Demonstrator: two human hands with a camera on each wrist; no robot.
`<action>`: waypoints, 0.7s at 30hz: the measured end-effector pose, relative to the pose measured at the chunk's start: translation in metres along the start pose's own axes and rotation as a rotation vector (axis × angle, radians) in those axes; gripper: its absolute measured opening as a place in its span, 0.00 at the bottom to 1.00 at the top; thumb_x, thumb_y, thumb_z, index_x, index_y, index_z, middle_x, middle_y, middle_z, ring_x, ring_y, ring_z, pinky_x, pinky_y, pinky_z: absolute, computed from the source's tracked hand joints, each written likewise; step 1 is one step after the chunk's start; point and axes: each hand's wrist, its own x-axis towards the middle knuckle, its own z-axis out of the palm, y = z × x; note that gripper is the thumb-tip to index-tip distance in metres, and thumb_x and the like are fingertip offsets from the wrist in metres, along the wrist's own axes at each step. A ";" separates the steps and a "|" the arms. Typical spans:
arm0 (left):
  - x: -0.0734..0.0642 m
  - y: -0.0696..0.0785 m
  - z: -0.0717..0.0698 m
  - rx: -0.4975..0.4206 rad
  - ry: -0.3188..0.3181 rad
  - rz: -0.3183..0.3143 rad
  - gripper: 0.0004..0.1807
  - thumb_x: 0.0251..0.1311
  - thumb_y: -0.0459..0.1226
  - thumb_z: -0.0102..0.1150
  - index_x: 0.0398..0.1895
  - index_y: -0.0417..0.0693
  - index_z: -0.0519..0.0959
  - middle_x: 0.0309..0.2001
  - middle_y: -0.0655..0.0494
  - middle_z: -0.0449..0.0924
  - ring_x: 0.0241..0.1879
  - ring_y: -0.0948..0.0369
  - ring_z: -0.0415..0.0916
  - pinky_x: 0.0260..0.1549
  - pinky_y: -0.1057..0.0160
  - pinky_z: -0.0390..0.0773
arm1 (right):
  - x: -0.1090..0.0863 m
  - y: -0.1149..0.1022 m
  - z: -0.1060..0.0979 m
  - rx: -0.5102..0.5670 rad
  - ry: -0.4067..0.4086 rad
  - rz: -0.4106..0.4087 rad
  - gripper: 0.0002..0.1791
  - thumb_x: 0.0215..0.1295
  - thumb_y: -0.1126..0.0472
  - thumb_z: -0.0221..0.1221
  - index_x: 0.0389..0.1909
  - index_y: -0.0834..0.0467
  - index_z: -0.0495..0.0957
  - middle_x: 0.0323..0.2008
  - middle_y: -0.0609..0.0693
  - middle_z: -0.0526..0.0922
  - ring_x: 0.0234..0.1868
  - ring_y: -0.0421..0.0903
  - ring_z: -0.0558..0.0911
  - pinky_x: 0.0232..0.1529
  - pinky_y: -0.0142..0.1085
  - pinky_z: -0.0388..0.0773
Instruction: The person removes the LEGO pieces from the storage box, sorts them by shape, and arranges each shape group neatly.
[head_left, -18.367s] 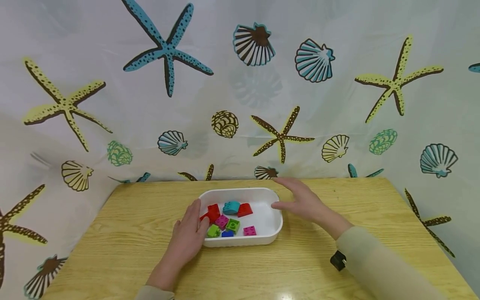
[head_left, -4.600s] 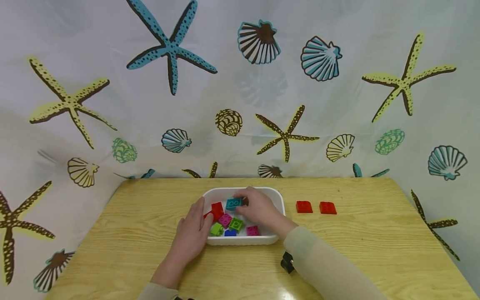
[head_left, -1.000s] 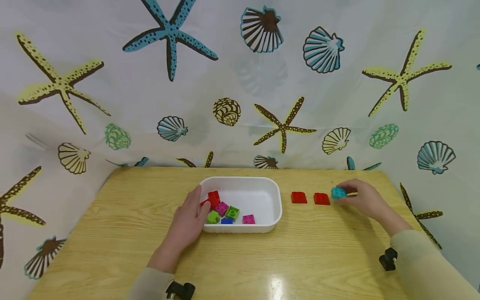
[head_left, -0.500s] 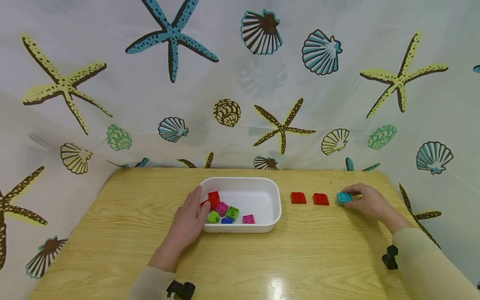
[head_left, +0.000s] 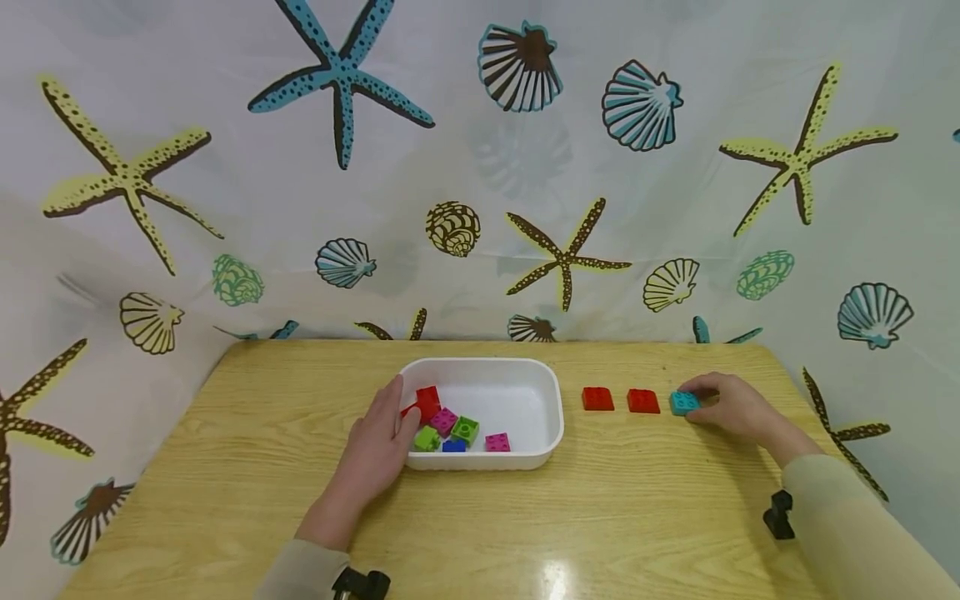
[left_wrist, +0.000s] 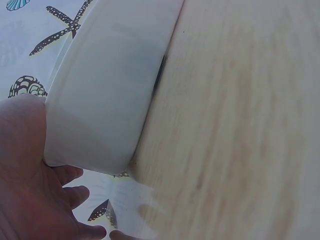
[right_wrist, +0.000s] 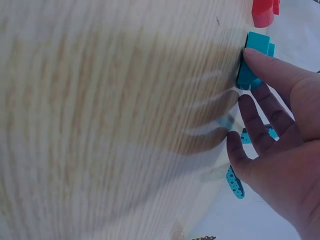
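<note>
At the row's right end, my right hand pinches a teal toy building brick between thumb and fingers. In the right wrist view the thumb lies along the side of the teal brick, which sits at the table surface, studs up; the other fingers are spread behind it. Two red bricks, a nearer-to-tray one and a middle one, stand to its left. My left hand holds the left end of a white plastic tray, thumb over the rim and fingers along the outer wall.
Inside the tray lie red bricks, magenta bricks, green bricks and a blue brick, mostly in its left half. The wooden table ends at a shell-and-starfish-patterned curtain behind and beside it.
Since the first frame, two red bricks and the teal brick have come out of the tray into a row on its right. Lately the teal brick has shifted slightly and settled; the left hand stays put.
</note>
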 end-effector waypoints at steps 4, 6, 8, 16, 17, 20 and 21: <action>-0.002 -0.001 0.000 0.000 -0.001 -0.004 0.42 0.89 0.52 0.41 0.92 0.42 0.40 0.90 0.41 0.42 0.89 0.40 0.37 0.81 0.27 0.39 | 0.001 0.000 0.001 0.005 -0.002 0.003 0.24 0.73 0.65 0.72 0.66 0.68 0.82 0.64 0.70 0.82 0.63 0.69 0.80 0.67 0.66 0.77; -0.002 -0.001 -0.001 -0.001 0.001 -0.005 0.42 0.89 0.52 0.41 0.92 0.42 0.40 0.91 0.41 0.42 0.89 0.40 0.37 0.81 0.28 0.39 | 0.001 0.000 0.002 0.007 -0.001 -0.001 0.24 0.73 0.65 0.72 0.66 0.68 0.82 0.64 0.70 0.81 0.63 0.69 0.80 0.67 0.67 0.76; -0.002 -0.002 -0.001 -0.004 0.006 -0.004 0.42 0.89 0.52 0.41 0.92 0.42 0.41 0.90 0.42 0.42 0.89 0.40 0.37 0.81 0.28 0.39 | 0.001 0.000 0.002 0.013 0.001 0.000 0.24 0.73 0.65 0.72 0.65 0.68 0.82 0.64 0.70 0.82 0.64 0.69 0.80 0.67 0.67 0.76; -0.003 0.002 -0.001 -0.001 0.013 0.006 0.41 0.89 0.51 0.41 0.92 0.41 0.42 0.90 0.41 0.43 0.88 0.40 0.37 0.81 0.28 0.39 | 0.001 0.002 0.003 0.011 0.007 -0.001 0.24 0.73 0.65 0.72 0.66 0.67 0.82 0.65 0.71 0.81 0.65 0.71 0.79 0.68 0.68 0.75; -0.003 0.003 -0.002 0.001 0.011 0.006 0.41 0.89 0.51 0.41 0.92 0.41 0.42 0.90 0.41 0.43 0.88 0.40 0.37 0.81 0.28 0.39 | 0.002 0.003 0.003 0.012 0.006 -0.001 0.25 0.73 0.65 0.72 0.67 0.67 0.81 0.66 0.71 0.80 0.65 0.71 0.78 0.68 0.67 0.75; -0.004 0.004 -0.002 0.004 0.008 0.008 0.41 0.89 0.51 0.41 0.92 0.41 0.42 0.90 0.41 0.43 0.88 0.40 0.37 0.81 0.28 0.39 | 0.003 0.004 0.004 0.013 0.006 -0.002 0.27 0.72 0.65 0.72 0.69 0.68 0.80 0.67 0.71 0.79 0.66 0.71 0.78 0.68 0.67 0.75; -0.004 0.004 -0.002 0.004 0.006 0.008 0.41 0.89 0.51 0.41 0.92 0.41 0.42 0.90 0.41 0.43 0.88 0.40 0.37 0.81 0.28 0.39 | 0.003 0.004 0.004 0.015 0.006 -0.002 0.28 0.72 0.65 0.73 0.70 0.68 0.79 0.68 0.72 0.78 0.66 0.72 0.77 0.69 0.68 0.74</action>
